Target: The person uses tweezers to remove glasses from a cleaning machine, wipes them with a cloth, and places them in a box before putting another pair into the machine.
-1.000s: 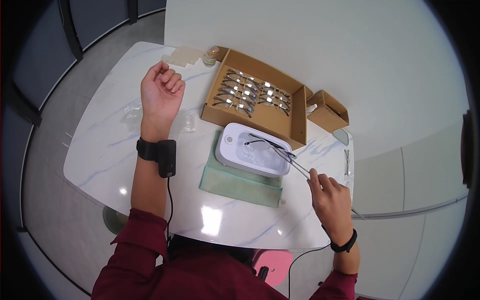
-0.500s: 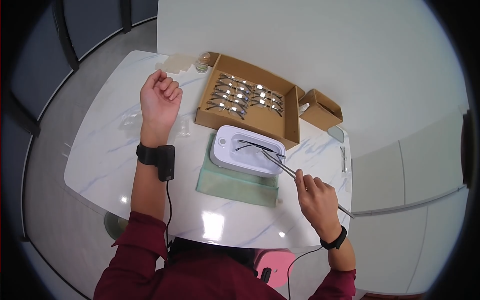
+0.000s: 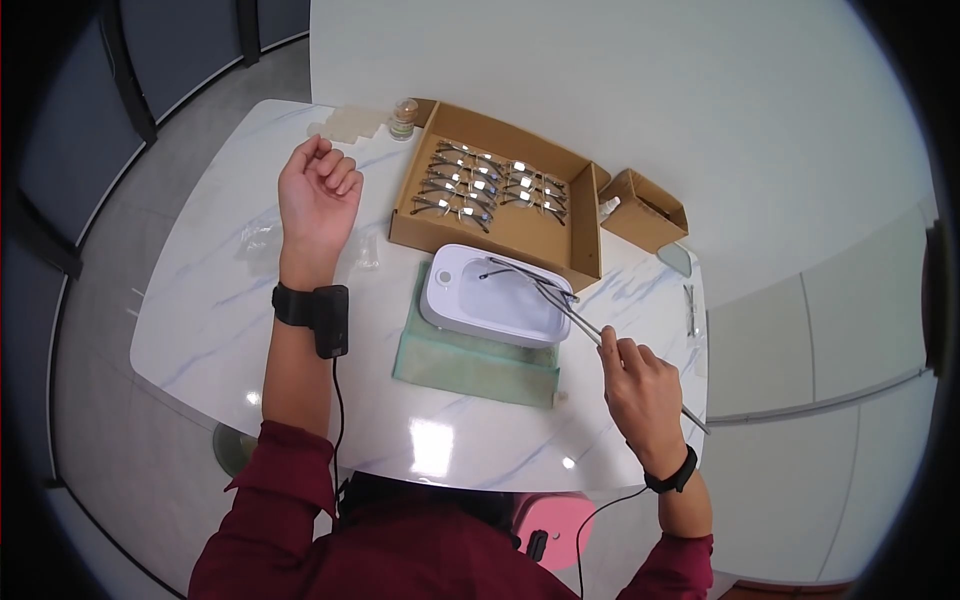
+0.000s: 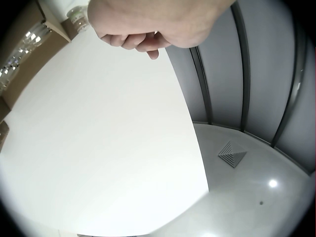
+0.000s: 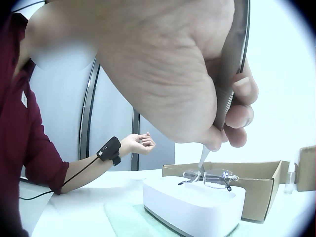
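Observation:
My right hand (image 3: 645, 395) pinches long metal tweezers (image 3: 587, 323) between thumb and fingers, to the right of a white ultrasonic cleaner (image 3: 480, 326). The tweezers' tips hold a pair of glasses (image 5: 213, 178) with thin dark temples. In the right wrist view, the glasses show at the cleaner's top, just over its rim. Liquid shows in the cleaner's basin. My left hand (image 3: 320, 195) is raised over the left of the table, palm up, its fingers loosely curled around nothing; the left wrist view shows the back of this hand (image 4: 153, 22).
A cardboard tray (image 3: 520, 240) behind the cleaner holds several glasses in two columns. Under the cleaner lies a green cloth (image 3: 475, 380). A small cardboard box (image 3: 640, 215), a spray bottle (image 5: 290, 178) and a lidded jar (image 3: 402, 120) stand at the back. More glasses (image 3: 690, 310) lie at the right edge.
The glasses in the tweezers were dipped lower into the basin half a second ago and are now lifted toward the back rim again. The left hand keeps its pose.

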